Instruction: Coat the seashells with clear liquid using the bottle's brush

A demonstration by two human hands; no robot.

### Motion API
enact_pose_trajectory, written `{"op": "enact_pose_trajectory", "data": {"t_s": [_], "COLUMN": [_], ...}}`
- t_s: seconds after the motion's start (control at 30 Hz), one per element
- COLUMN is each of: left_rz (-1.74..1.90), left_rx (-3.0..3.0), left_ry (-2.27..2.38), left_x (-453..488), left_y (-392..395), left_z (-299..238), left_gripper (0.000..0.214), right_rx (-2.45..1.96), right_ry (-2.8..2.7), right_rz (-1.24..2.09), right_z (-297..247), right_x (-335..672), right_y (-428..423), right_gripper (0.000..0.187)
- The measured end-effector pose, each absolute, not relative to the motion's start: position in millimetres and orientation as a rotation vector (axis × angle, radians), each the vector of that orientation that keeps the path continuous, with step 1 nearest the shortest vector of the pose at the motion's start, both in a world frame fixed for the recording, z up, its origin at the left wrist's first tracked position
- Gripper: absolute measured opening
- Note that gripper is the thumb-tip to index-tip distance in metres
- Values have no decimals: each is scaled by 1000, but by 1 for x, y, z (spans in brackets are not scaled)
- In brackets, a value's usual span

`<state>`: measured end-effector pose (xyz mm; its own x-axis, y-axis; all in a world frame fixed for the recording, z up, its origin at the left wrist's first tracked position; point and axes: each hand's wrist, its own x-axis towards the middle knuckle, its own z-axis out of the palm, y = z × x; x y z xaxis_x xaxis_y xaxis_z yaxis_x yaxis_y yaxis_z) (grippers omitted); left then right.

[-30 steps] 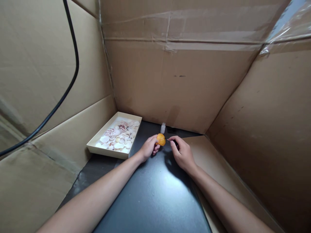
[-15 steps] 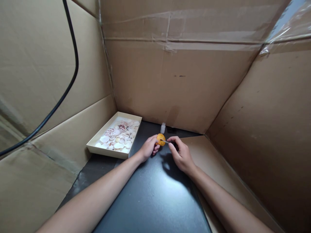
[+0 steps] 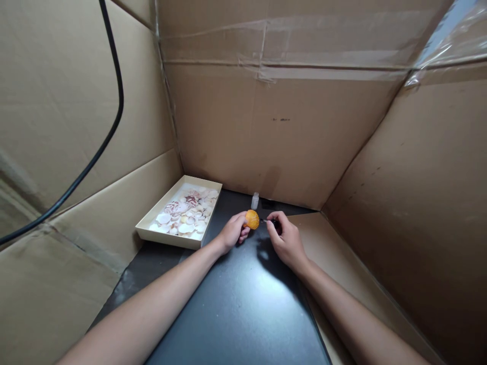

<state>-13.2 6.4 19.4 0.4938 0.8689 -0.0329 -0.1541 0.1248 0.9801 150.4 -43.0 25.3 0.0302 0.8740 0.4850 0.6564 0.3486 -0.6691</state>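
Note:
An orange, ribbed scallop shell [image 3: 251, 219] is pinched by its left edge in my left hand [image 3: 233, 232], above the dark tabletop. Just to the right, my right hand [image 3: 284, 237] grips a small brush [image 3: 263, 220] with a dark handle, mostly hidden by the fingers. The brush's thin tip points at the shell, a narrow gap away from its right rim. Behind the shell stands a small clear bottle [image 3: 255, 201] with no cap on it, upright on the table.
To the left, a shallow cream tray [image 3: 167, 242] holds many pale and patterned seashells. Cardboard walls [image 3: 243, 132] enclose the dark table [image 3: 236, 314] at the back and both sides. A black cable [image 3: 114, 116] hangs at upper left; a cardboard flap [image 3: 327, 238] lies at right.
The brush, which was over the shell's face, has drawn back to the right with my right hand. My left hand and the shell have hardly moved.

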Motion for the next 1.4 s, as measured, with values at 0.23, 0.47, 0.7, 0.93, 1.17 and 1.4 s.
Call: {"op": "enact_pose_trajectory", "data": {"t_s": [0.23,0.47,0.7,0.93,1.17,1.4], "left_rz": [873,888,882,888,880,886], "left_rx": [1182,1171,1155,1167,1162,1157], "left_ry": [785,800,802,784,805,801], "left_x": [-13,-13,-13,-13,-12,-13], "left_y": [6,6,6,7,6,5], "left_z": [20,20,20,19,21,22], "left_gripper": [9,14,17,19,17,18], "right_rx": [-1275,-1244,-1358,-1312,-1231,-1284], "right_ry": [-1750,-1743,-1733,-1785,-1807,-1796], "right_rz": [368,342,280,296,270,234], "right_z": [24,26,27,28,27,27], "right_x": [151,151,153,151,152,153], "right_y": [-43,-43,-43,-44,-43,-42], "right_gripper": [18,18,17,15,18,19]}}
